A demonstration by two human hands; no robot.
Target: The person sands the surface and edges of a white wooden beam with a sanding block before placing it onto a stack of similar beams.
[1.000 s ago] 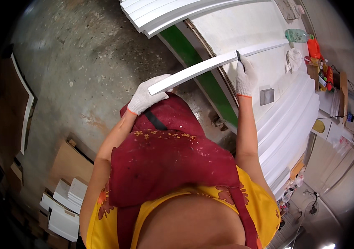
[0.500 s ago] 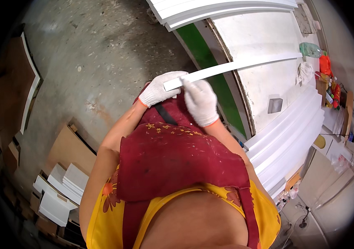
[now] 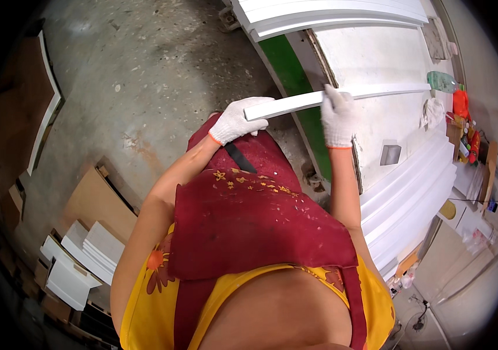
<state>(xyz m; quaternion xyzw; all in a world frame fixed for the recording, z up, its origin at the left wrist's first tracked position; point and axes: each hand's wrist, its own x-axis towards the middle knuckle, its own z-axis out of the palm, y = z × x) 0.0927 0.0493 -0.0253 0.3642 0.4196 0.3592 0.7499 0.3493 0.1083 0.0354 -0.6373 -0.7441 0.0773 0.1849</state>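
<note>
A long white strip runs from in front of my waist to the right, its far part lying over the white tabletop. My left hand, in a white knit glove with an orange cuff, is closed around the strip's near end. My right hand, gloved the same way, is closed at the strip farther along, near the table's edge. A small dark bit shows at its fingertips, too little to name; whatever else it holds is hidden.
Stacked white strips lie on the table's far end and near side. A small grey block, a white cloth and a green plastic bottle are on the right. White panels lean at lower left.
My right hand has slid right along the strip, away from my left hand. The left hand keeps its grip on the near end. The view has shifted slightly.
</note>
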